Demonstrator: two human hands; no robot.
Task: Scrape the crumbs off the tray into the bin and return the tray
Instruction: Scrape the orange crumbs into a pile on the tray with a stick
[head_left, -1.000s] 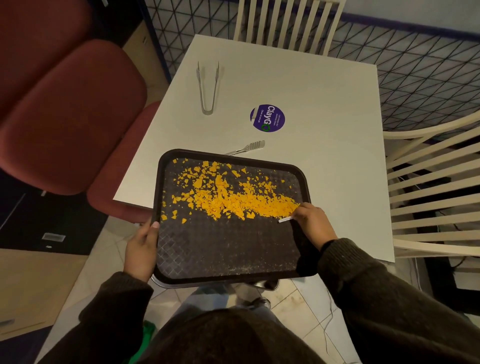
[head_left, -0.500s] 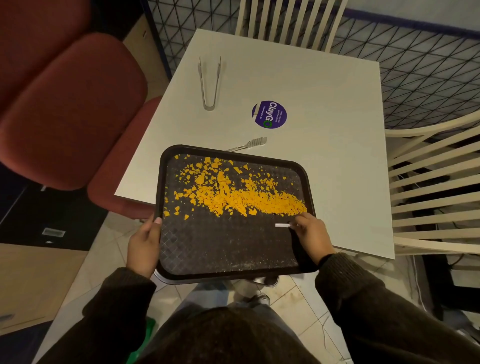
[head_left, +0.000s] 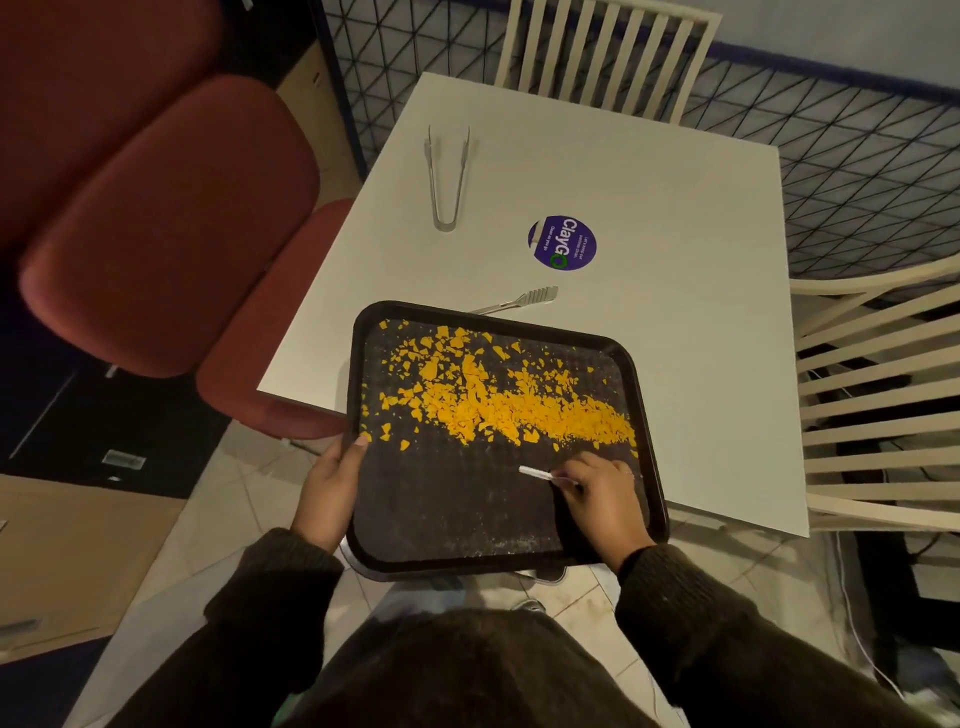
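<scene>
fingers of the right hand (head_left: 597, 493) pinch a thin white scraper (head_left: 537, 474) over the dark tray (head_left: 467, 540); left hand (head_left: 327, 486) grips its 9 o'clock rim. orange crumbs (head_left: 498, 402) band toward 12 (tray overhangs the white table (head_left: 649, 218)).

We saw a dark rectangular tray (head_left: 467, 509) overhanging the table's near edge, orange crumbs (head_left: 498, 405) banded across its far half.
</scene>
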